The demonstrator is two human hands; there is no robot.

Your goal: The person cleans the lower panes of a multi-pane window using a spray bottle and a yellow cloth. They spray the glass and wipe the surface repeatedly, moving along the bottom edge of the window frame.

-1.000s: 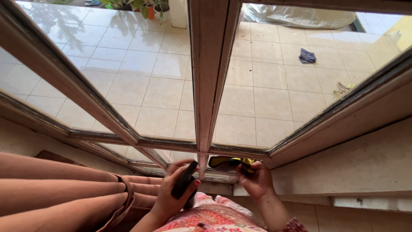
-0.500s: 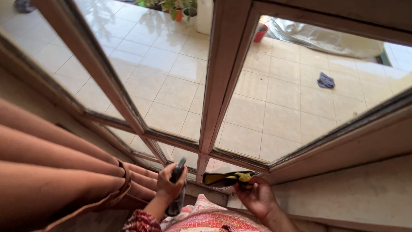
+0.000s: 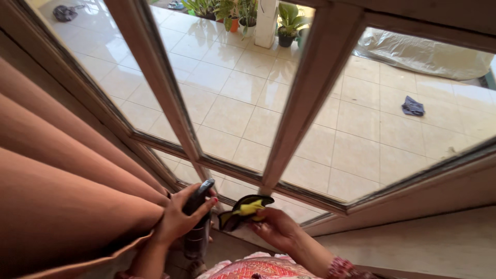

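Observation:
My left hand (image 3: 178, 219) grips a dark spray bottle (image 3: 198, 222) held upright at the bottom of the window frame, fingers around its black head. My right hand (image 3: 276, 230) holds a crumpled black and yellow cloth (image 3: 244, 211) just to the right of the bottle, close to the low glass pane (image 3: 289, 209). Both hands are below the wooden glazing bars (image 3: 305, 93) of the window. Patterned sleeves show at my wrists.
A brown curtain (image 3: 57, 175) hangs in folds on the left, touching my left arm. Outside the glass lie a tiled floor (image 3: 232, 88), potted plants (image 3: 287, 23), a plastic-covered bundle (image 3: 423, 51) and a blue rag (image 3: 412, 106). A beige wall (image 3: 429, 243) stands at the right.
The view has swung left and up. My left hand has lifted the bottle a little. The right hand with the cloth has moved left, closer to the bottle.

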